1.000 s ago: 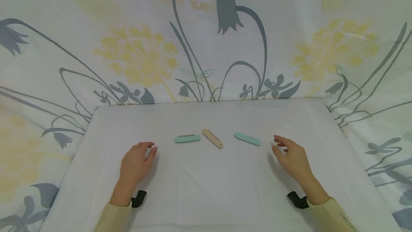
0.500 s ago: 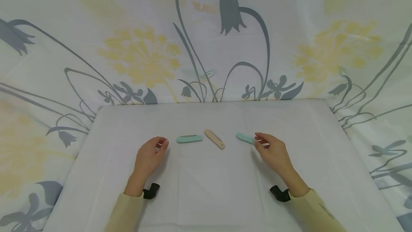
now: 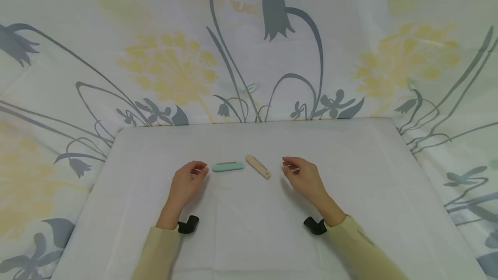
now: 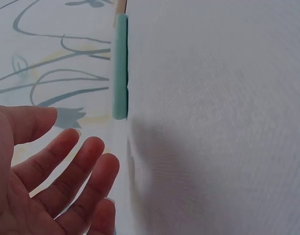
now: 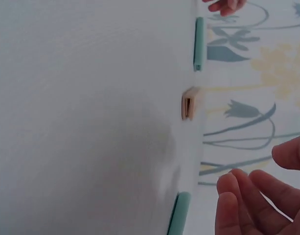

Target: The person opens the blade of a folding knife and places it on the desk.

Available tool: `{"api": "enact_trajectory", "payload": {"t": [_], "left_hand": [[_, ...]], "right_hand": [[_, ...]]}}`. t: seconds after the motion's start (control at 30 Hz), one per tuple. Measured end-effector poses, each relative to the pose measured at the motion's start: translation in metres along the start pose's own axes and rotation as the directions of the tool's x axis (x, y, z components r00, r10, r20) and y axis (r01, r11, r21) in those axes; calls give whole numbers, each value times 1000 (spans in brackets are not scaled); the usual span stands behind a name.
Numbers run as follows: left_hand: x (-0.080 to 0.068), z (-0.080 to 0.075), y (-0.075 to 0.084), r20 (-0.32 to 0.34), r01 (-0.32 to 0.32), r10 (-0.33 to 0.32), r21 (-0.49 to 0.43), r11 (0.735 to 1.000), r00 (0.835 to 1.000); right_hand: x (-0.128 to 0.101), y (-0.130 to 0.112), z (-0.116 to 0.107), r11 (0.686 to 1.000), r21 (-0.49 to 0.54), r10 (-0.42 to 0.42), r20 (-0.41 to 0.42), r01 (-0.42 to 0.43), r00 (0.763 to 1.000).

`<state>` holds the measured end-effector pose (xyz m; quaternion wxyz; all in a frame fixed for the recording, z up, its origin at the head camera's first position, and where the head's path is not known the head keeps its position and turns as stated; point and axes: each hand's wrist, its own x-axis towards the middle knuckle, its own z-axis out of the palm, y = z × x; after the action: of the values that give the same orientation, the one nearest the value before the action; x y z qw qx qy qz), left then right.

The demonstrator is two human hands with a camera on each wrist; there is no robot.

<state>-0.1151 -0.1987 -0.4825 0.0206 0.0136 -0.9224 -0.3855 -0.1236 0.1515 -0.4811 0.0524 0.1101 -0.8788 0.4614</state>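
You have 2 mint folding knives (image 5: 198, 44) (image 5: 177, 215) and 1 beige knife (image 3: 257, 166); your right hand (image 3: 305, 177), fingers loosely spread, hides 1 from the head view. Your left hand (image 3: 186, 181) holds nothing.

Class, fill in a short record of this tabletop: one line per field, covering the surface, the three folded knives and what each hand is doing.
surface: table under a white cloth, floral backdrop behind
left teal knife: folded teal knife, lying flat, just beyond the left fingertips
beige knife: folded beige knife, lying diagonally in the middle, untouched
right teal knife: second teal knife, mostly hidden under the right hand in the head view
left hand: left hand, fingers loosely curled, holds nothing
right hand: right hand, hovers over its knife, no grip visible
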Motion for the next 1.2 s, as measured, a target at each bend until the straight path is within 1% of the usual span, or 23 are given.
{"api": "enact_trajectory", "payload": {"t": [0.2, 0.3, 0.43, 0.53, 0.63, 0.77, 0.9, 1.03, 1.2], "left_hand": [[6, 6, 1, 3, 22, -22, -52, 998, 1000], [10, 9, 1, 2, 31, -31, -67, 997, 1000], [16, 14, 1, -4, 41, -41, -68, 997, 999], [19, 16, 2, -4, 47, -47, -60, 997, 999], [20, 17, 2, 1, 53, -53, -51, 997, 999], [22, 19, 2, 18, 56, -55, -30, 998, 998], [23, 19, 3, 32, 59, -59, 1, 998, 998], [22, 18, 5, 34, 59, -60, 28, 998, 998], [21, 19, 7, 27, 57, -58, 34, 998, 998]], "right_hand": [[9, -7, 23, 999, 21, -33, 11, 33, 999], [13, -12, 35, 998, 56, -38, 28, 36, 999], [19, -19, 50, 994, 108, -26, 67, 19, 997], [23, -22, 63, 994, 111, -9, 95, -2, 995], [28, -26, 73, 993, 110, 31, 130, -46, 991], [32, -30, 81, 990, 112, 68, 172, -88, 983], [33, -35, 87, 991, 79, 89, 204, -107, 975], [35, -40, 88, 992, 60, 94, 235, -111, 967], [35, -42, 90, 992, 75, 80, 248, -102, 965]]}}
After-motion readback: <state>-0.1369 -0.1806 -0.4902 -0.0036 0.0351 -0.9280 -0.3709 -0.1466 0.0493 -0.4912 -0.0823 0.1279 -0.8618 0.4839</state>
